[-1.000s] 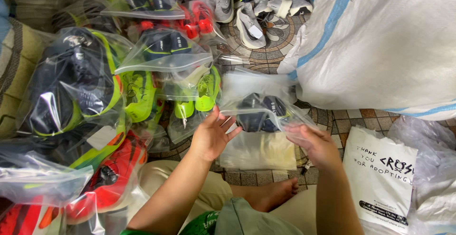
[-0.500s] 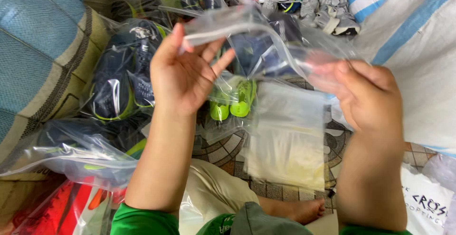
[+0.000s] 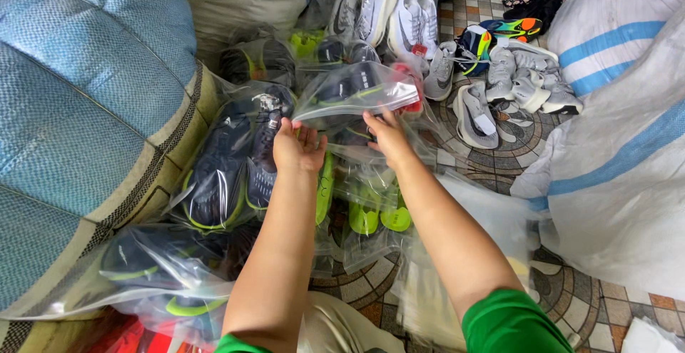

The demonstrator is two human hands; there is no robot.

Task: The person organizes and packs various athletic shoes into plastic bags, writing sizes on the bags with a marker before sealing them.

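Note:
Both arms reach forward over a heap of bagged shoes. My left hand point(image 3: 296, 146) and my right hand point(image 3: 385, 135) hold up a clear zip bag point(image 3: 357, 90) with a pair of dark shoes inside, each hand under its near edge. The bag hovers over other bagged pairs: dark shoes with lime soles point(image 3: 228, 167) to the left and lime green shoes point(image 3: 378, 210) below my right forearm. Green sleeves show at the bottom edge.
A large blue and tan woven sack point(image 3: 78, 125) fills the left. White sacks with blue stripes point(image 3: 621, 175) stand on the right. Loose grey and white sneakers point(image 3: 492, 89) lie on the patterned tile floor point(image 3: 499, 160) behind. More bagged shoes point(image 3: 157, 274) lie at lower left.
The bag of dark shoes went from close in front of me out over the heap, both arms stretching forward. The view has tilted up and to the left.

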